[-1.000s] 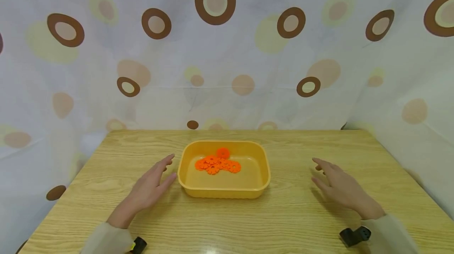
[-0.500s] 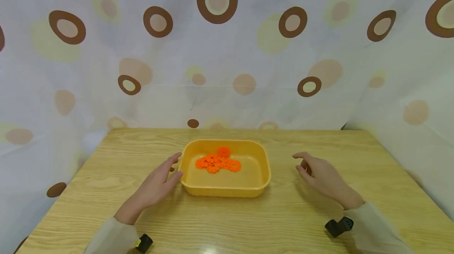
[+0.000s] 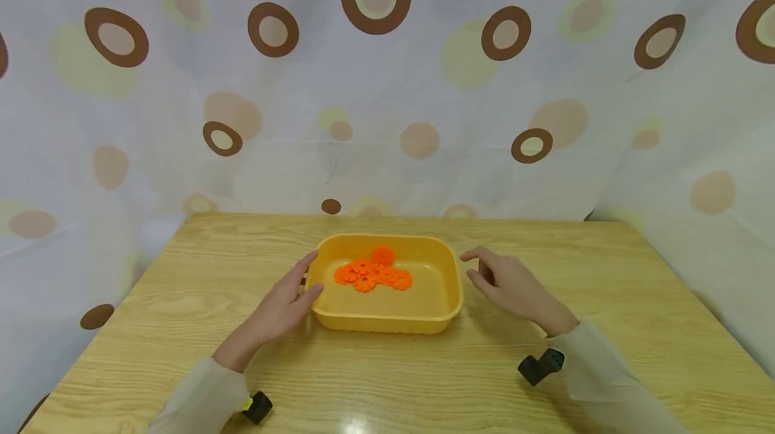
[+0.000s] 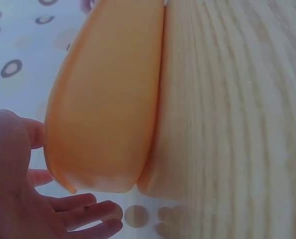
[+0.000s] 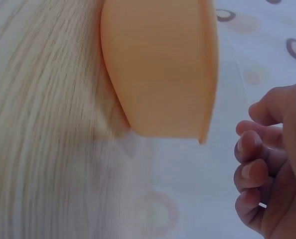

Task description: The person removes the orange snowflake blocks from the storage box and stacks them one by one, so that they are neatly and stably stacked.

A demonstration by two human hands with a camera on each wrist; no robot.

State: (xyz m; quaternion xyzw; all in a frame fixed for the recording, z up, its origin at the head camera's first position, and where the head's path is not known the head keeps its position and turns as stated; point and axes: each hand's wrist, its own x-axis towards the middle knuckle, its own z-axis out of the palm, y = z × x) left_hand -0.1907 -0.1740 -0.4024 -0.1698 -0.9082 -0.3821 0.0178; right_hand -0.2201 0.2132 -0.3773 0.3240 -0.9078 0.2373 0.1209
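A yellow plastic tray [image 3: 387,324] stands on the wooden table, holding a small pile of orange notched discs [image 3: 364,276]. At its left end is my left hand [image 3: 280,306], the thumb reaching over the rim and the other fingers spread outside. In the left wrist view, the thumb and index fingertips are partly hidden behind the tray rim [image 4: 53,114]; whether they press on it I cannot tell. Beside the tray's right end hovers my right hand [image 3: 514,286], its fingers loosely curled with nothing between them. The right wrist view shows a gap between those fingers and the tray wall [image 5: 160,74].
The wood-grain table [image 3: 387,380] extends on all sides of the tray. A patterned cloth [image 3: 387,178] hangs behind it and along both sides. A small black camera sits on each wrist, the left one [image 3: 259,408] and the right one [image 3: 541,367].
My right hand has moved left, close to the tray's right end. My left hand has shifted slightly right until its thumb is over the rim. The discs have stayed in place in the tray.
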